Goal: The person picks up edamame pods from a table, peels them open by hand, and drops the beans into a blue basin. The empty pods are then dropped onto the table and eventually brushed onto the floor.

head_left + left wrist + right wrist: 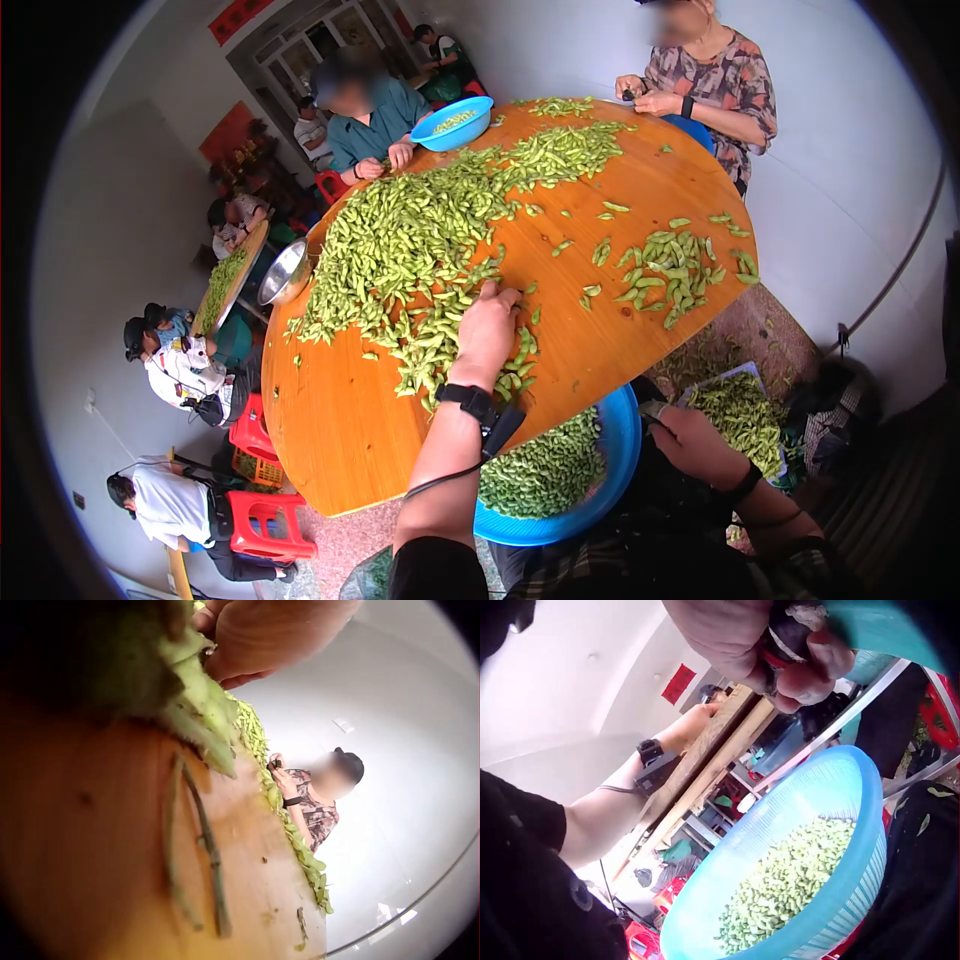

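A large heap of green pods [400, 230] lies across the bench [350, 420], so much appears left to do. The left hand [487, 330] reaches down into the heap's near edge, fingers bent; whether it grips a pod, I cannot tell. Below the bench edge, a blue basket [628, 450] holds plenty of what look like shelled beans [545, 465], apparently the finished share. Above it, the right hand [695, 445] has its fingers curled round a small dark object [789, 634].
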The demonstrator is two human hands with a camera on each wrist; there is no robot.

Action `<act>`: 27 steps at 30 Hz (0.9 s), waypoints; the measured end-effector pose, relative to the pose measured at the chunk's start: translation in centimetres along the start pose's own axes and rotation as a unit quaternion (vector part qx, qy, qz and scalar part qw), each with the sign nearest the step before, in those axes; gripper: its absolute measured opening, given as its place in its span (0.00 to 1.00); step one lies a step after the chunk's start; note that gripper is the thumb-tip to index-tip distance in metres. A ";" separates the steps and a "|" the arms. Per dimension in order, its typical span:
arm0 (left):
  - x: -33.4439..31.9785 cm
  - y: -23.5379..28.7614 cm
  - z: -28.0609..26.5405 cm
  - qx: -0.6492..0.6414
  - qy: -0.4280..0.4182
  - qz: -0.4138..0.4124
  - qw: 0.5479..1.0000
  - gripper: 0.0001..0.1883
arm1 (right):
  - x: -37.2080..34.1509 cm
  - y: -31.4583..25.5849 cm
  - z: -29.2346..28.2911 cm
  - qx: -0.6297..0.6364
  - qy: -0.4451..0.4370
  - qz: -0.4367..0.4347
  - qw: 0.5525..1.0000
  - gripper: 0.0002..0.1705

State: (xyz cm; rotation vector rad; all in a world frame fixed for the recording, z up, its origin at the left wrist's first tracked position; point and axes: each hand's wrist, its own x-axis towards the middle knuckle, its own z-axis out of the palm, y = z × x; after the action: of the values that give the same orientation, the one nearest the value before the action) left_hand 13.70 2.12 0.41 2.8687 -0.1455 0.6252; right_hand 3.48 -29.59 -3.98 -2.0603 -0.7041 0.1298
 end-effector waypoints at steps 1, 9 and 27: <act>0.3 -0.1 0.3 0.020 -0.022 -0.024 0.999 0.07 | 0.0 -0.4 0.1 0.015 0.004 0.001 1.000 0.07; -5.4 5.4 -2.8 -0.282 -0.007 -0.090 0.955 0.05 | 1.6 -4.0 -1.0 0.236 -0.066 0.150 0.958 0.06; -16.8 10.7 -3.9 -0.187 0.002 -0.073 0.980 0.22 | 3.2 -6.8 3.3 0.265 -0.170 0.078 0.946 0.13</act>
State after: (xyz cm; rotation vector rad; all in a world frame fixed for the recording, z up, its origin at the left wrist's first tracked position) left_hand -4.54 -6.59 -1.28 2.4880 -0.0451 0.5121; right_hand 2.04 -22.70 0.18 -1.5810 -0.6255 0.7031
